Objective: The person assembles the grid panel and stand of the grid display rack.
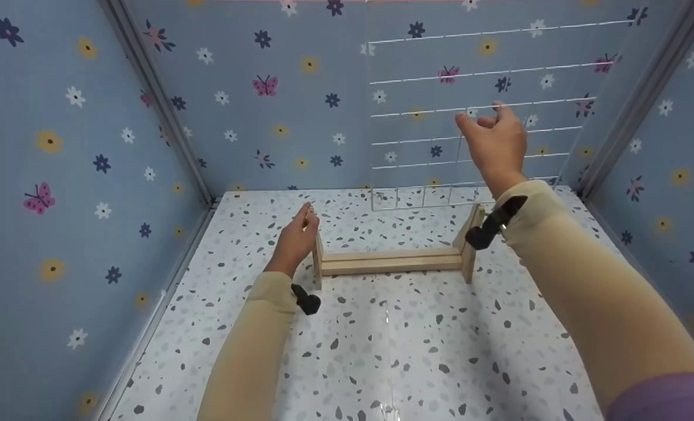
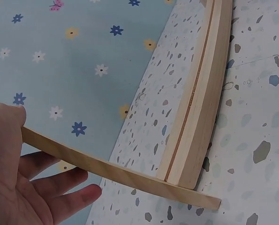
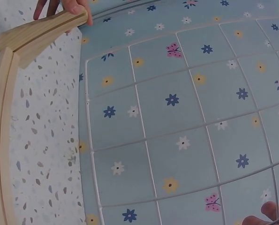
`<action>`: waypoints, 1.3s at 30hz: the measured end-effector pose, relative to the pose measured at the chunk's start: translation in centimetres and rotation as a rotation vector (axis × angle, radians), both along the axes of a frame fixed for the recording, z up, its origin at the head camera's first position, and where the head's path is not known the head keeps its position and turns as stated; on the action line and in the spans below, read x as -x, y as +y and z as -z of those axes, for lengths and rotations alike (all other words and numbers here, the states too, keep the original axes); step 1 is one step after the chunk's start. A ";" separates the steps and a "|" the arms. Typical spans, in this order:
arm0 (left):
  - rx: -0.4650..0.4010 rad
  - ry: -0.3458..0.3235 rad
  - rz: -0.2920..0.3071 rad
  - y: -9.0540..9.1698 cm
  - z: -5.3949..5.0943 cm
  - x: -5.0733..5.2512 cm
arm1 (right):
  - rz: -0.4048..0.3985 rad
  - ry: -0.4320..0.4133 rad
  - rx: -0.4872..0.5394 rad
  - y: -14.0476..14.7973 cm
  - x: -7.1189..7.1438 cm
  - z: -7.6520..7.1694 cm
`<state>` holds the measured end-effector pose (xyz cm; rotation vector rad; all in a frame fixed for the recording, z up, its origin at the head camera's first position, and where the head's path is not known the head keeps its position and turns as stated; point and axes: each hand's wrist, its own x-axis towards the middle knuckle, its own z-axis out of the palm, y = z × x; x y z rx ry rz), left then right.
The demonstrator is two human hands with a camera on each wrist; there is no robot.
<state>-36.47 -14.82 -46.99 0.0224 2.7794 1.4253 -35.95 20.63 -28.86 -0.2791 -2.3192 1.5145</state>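
A light wooden stand (image 1: pixel 393 263) rests on the floor surface, with a grooved crossbar between two end uprights. My left hand (image 1: pixel 297 237) holds the top of its left upright (image 2: pixel 116 172), thumb on one side and fingers on the other; the left wrist view shows some fingers spread below the wood. Above and behind the stand, my right hand (image 1: pixel 496 143) grips a white wire grid panel (image 1: pixel 405 80) by its wires. The panel stands tilted, its lower edge near the right half of the stand. In the right wrist view, only fingertips (image 3: pixel 268 211) of that hand show at the corner.
Blue walls (image 1: pixel 235 105) with flowers and butterflies enclose the back and both sides. Grey metal strips (image 1: pixel 158 99) run along the corners. The white speckled surface (image 1: pixel 393 351) extends in front of the stand.
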 end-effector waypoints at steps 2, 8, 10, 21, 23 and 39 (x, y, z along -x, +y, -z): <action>-0.007 0.010 0.005 -0.2 0.0 0.1 | -0.004 0.001 0.001 -0.1 0.0 -0.2; 0.018 0.005 0.004 -0.3 -0.1 0.1 | -0.002 0.000 -0.006 -0.5 0.1 -0.5; 0.044 0.006 0.003 -0.2 -0.1 0.1 | -0.001 -0.002 -0.007 -0.6 0.2 -0.6; 0.026 0.060 -0.035 0.0 -0.4 -0.1 | -0.019 0.016 -0.005 -1.4 0.2 -1.3; -0.025 0.091 -0.055 0.1 -0.4 -0.2 | -0.022 0.021 -0.007 -1.6 0.2 -1.2; -0.234 0.159 -0.187 0.9 0.6 -0.3 | -0.031 0.032 -0.004 -3.2 0.3 -1.2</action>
